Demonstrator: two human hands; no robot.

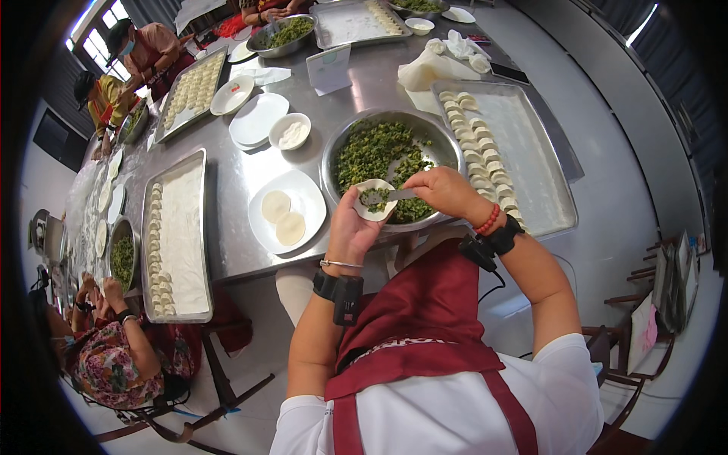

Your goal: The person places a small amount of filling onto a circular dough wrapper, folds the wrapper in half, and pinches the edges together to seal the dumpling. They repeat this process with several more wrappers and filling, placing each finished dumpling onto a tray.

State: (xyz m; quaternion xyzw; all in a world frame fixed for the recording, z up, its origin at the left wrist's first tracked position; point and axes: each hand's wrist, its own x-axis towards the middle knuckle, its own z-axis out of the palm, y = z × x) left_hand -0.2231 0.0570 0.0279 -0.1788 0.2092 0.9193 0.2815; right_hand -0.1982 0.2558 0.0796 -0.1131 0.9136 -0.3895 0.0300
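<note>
My left hand (357, 227) holds a round dumpling wrapper (384, 212) near the front rim of a large steel bowl (449, 153). Some chopped green filling (375, 199) lies on the wrapper. A flat metal spatula (400, 194) is gripped in my right hand (445, 190), its blade pressed over the filling. More green filling (372, 151) heaps up in the bowl. To the left, two flat wrappers (290, 228) rest on a white square plate (263, 236). On the right, a metal tray (537, 170) carries rows of folded dumplings (476, 142) along its left side.
A small bowl of white flour (290, 132) stands beside stacked white plates (259, 119). Another dumpling tray (190, 239) lies left, near a seated person (122, 358). Two people (142, 57) work at the far left. Crumpled paper (435, 68) and a phone (510, 73) lie at back right.
</note>
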